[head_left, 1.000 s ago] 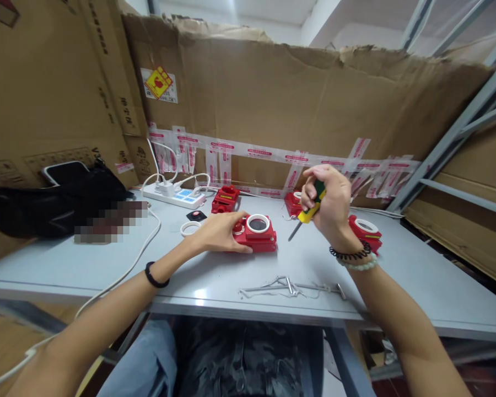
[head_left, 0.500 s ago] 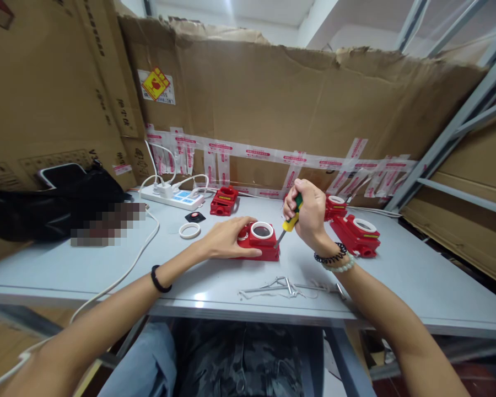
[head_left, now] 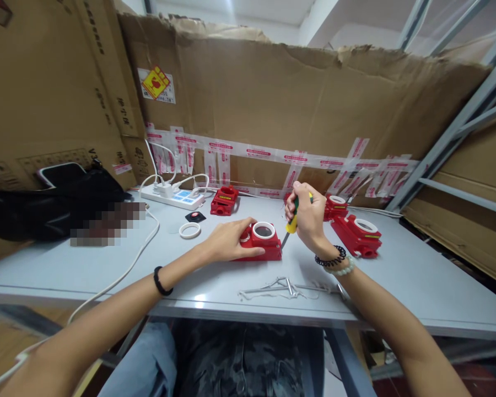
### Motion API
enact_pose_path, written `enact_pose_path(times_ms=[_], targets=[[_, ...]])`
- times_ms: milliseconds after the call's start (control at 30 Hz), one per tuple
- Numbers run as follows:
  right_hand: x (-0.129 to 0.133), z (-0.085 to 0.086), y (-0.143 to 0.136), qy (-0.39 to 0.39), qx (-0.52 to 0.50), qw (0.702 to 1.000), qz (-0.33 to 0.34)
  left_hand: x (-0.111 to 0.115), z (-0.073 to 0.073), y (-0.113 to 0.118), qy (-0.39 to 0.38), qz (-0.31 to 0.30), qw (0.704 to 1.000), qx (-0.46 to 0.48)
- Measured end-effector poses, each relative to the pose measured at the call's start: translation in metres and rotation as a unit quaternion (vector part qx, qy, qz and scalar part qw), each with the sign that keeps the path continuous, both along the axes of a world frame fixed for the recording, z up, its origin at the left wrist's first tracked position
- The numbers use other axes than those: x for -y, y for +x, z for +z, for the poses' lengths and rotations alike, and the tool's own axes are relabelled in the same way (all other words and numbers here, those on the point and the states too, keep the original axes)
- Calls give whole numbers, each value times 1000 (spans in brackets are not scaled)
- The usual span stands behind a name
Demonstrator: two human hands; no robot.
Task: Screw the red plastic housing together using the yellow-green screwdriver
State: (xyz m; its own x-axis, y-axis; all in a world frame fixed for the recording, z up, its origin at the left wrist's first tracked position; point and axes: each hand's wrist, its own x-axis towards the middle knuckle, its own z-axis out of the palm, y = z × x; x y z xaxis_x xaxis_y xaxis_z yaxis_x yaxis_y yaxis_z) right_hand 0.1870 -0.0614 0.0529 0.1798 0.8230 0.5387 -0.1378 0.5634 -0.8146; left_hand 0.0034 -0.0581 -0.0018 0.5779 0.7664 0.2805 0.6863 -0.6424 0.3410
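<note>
Worktop, pale grey, backed by taped cardboard, head view. Step apparently under way: work with a green-and-yellow screwdriver at the right end of a red housing, the next move calling for steady hold and well-seated blade. Housing lies under left hand, partly spread, gripping its left part; right hand wraps the screwdriver tightly, tip contact unclear.
</note>
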Motion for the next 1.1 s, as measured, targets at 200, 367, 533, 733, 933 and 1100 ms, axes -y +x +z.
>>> enact_pose_path(times_ms=[200, 367, 533, 733, 933, 1100], targets=[[5, 9, -1, 4, -27, 1000, 2, -2, -1, 0, 2, -12, 1000, -1], [7, 10, -3, 7, -36, 999, 9, -4, -2, 1, 14, -7, 1000, -5], [5, 6, -3, 2, -35, 999, 5, -4, -2, 1, 15, -4, 1000, -7], [5, 3, -4, 26, -12, 1000, -10, -2, -4, 1, 18, 1, 1000, -7], [10, 2, -4, 76, 130, 988, -28, -2, 9, -1, 29, -16, 999, 23], [11, 3, 1, 92, 177, 978, -54, 40, 36, -3, 98, -58, 963, 244]])
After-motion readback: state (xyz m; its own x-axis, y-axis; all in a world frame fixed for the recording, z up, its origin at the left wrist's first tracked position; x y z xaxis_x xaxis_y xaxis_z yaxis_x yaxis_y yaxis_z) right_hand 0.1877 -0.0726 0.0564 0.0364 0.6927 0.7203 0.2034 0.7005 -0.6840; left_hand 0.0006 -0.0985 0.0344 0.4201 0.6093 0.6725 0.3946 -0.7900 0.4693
